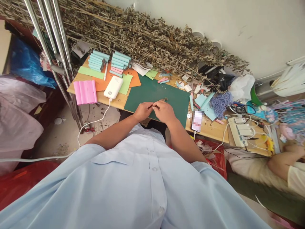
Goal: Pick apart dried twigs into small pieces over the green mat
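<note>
My left hand (143, 111) and my right hand (164, 111) meet fingertip to fingertip over the front edge of a dark green mat (152, 90). Both are closed in a pinch. Something small and dark seems to sit between the fingers, too hidden to name. Just beyond my right hand lies a little pile of dry plant crumbs (164, 99). Farther back on the mat are a few small pink and blue rolled pieces (163, 80).
Light-blue paper rolls (120, 59) are stacked at the back left, near a white power bank (113, 87) and pink paper (85, 92). Dried stalks (143, 35) line the wall. Rightward are a phone (196, 121), purple yarn (221, 104), a power strip (238, 131) and another person's arm (283, 162).
</note>
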{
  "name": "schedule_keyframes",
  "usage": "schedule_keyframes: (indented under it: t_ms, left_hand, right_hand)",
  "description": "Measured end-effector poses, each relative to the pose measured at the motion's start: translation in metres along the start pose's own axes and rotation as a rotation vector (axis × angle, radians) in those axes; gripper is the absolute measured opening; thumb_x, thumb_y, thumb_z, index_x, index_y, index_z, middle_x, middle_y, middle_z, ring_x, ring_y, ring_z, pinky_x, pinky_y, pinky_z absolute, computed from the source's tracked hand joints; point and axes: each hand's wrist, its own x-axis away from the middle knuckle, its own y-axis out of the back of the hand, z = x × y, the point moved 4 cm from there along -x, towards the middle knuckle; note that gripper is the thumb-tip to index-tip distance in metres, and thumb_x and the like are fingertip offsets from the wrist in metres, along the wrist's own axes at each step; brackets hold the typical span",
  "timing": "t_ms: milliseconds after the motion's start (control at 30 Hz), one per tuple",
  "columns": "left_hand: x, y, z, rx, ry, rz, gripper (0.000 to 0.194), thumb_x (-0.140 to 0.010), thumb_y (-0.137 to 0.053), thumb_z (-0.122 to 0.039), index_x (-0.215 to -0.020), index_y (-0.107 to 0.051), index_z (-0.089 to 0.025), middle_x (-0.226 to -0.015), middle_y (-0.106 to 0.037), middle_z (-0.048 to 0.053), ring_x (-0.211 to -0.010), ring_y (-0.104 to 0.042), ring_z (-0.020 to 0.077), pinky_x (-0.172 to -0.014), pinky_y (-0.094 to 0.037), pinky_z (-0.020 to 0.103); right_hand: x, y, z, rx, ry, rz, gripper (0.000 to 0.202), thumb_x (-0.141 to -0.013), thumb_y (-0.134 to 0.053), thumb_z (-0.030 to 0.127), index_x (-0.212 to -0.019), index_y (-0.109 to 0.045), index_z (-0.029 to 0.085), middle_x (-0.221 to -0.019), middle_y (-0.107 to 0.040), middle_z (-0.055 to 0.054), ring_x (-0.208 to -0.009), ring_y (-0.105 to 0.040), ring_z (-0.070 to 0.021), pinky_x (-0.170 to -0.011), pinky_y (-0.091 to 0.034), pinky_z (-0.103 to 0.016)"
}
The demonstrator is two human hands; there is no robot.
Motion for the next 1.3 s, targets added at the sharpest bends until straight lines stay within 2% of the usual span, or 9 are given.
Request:
schedule_keyframes:
  t_ms: [133,200,333,467,600,867,1000,1133,1300]
  left_hand:
    - [-0.001,-0.001,0.001,-0.003,0.000,0.001,0.025,-0.100,-0.057,-0.029,-0.108,-0.077,-0.017,-0.100,-0.078,0.008,-0.093,-0.071,0.0201,-0.087,-0.053,0.031]
    - [-0.001,-0.002,0.003,-0.014,0.011,-0.005,0.025,-0.100,-0.059,-0.030,-0.111,-0.077,-0.017,-0.102,-0.078,0.009,-0.095,-0.072,0.0205,-0.088,-0.053,0.031]
    - [-0.001,-0.004,0.006,-0.041,0.021,0.009,0.023,-0.099,-0.060,-0.027,-0.110,-0.078,-0.017,-0.102,-0.078,0.009,-0.095,-0.071,0.0208,-0.088,-0.053,0.031]
    - [-0.001,-0.003,0.005,-0.053,0.028,0.017,0.023,-0.098,-0.061,-0.026,-0.111,-0.077,-0.017,-0.102,-0.078,0.009,-0.094,-0.071,0.0205,-0.087,-0.053,0.031]
    - [-0.001,-0.001,0.001,-0.032,0.029,0.014,0.024,-0.100,-0.059,-0.029,-0.110,-0.078,-0.017,-0.098,-0.078,0.008,-0.091,-0.071,0.0199,-0.084,-0.053,0.030]
    - [-0.001,-0.001,0.000,-0.019,0.012,0.014,0.025,-0.099,-0.059,-0.025,-0.113,-0.077,-0.017,-0.101,-0.078,0.009,-0.096,-0.072,0.0209,-0.089,-0.054,0.032]
    - [-0.001,-0.001,0.001,-0.013,0.008,0.012,0.023,-0.099,-0.061,-0.026,-0.113,-0.077,-0.016,-0.098,-0.078,0.009,-0.094,-0.072,0.0212,-0.088,-0.054,0.032]
    - [-0.001,-0.001,0.001,-0.032,0.022,0.019,0.020,-0.098,-0.062,-0.027,-0.107,-0.077,-0.017,-0.099,-0.078,0.008,-0.094,-0.072,0.0210,-0.088,-0.054,0.032]
    - [-0.001,-0.001,0.001,-0.035,0.009,0.021,0.025,-0.097,-0.056,-0.020,-0.108,-0.077,-0.018,-0.100,-0.078,0.007,-0.094,-0.072,0.0199,-0.088,-0.053,0.031]
  right_hand:
    - [0.002,-0.001,-0.011,-0.141,0.034,-0.103,0.018,-0.093,-0.060,0.026,-0.102,-0.076,0.025,-0.109,-0.075,-0.006,-0.101,-0.070,-0.0241,-0.093,-0.056,-0.039]
    - [0.005,-0.005,-0.023,-0.242,-0.011,-0.200,0.023,-0.090,-0.062,0.026,-0.109,-0.075,0.024,-0.113,-0.075,-0.007,-0.097,-0.072,-0.0225,-0.092,-0.058,-0.039]
    - [0.008,-0.025,-0.041,-0.390,-0.127,-0.236,0.029,-0.086,-0.065,0.028,-0.114,-0.074,0.023,-0.101,-0.078,-0.005,-0.086,-0.074,-0.0208,-0.088,-0.061,-0.039]
    - [0.007,-0.034,-0.039,-0.403,-0.120,-0.271,0.031,-0.089,-0.062,0.029,-0.118,-0.072,0.023,-0.102,-0.078,-0.005,-0.090,-0.075,-0.0204,-0.092,-0.061,-0.039]
    - [0.006,-0.028,-0.029,-0.318,-0.046,-0.309,0.033,-0.093,-0.058,0.029,-0.122,-0.070,0.022,-0.101,-0.078,-0.007,-0.091,-0.073,-0.0205,-0.093,-0.060,-0.038]
    - [0.006,-0.015,-0.013,-0.073,0.117,-0.219,0.037,-0.100,-0.048,0.027,-0.130,-0.069,0.023,-0.117,-0.077,-0.010,-0.109,-0.072,-0.0257,-0.102,-0.057,-0.043]
    - [0.009,-0.011,-0.015,-0.055,0.132,-0.197,0.036,-0.101,-0.048,0.029,-0.129,-0.070,0.024,-0.120,-0.077,-0.010,-0.110,-0.073,-0.0268,-0.103,-0.057,-0.044]
    - [0.013,-0.008,-0.021,-0.125,0.109,-0.253,0.032,-0.101,-0.049,0.031,-0.118,-0.075,0.025,-0.115,-0.078,-0.010,-0.111,-0.072,-0.0258,-0.103,-0.057,-0.044]
    - [0.020,-0.010,-0.015,-0.117,0.131,-0.163,0.029,-0.101,-0.051,0.032,-0.108,-0.079,0.029,-0.120,-0.076,-0.007,-0.114,-0.070,-0.0240,-0.103,-0.057,-0.041]
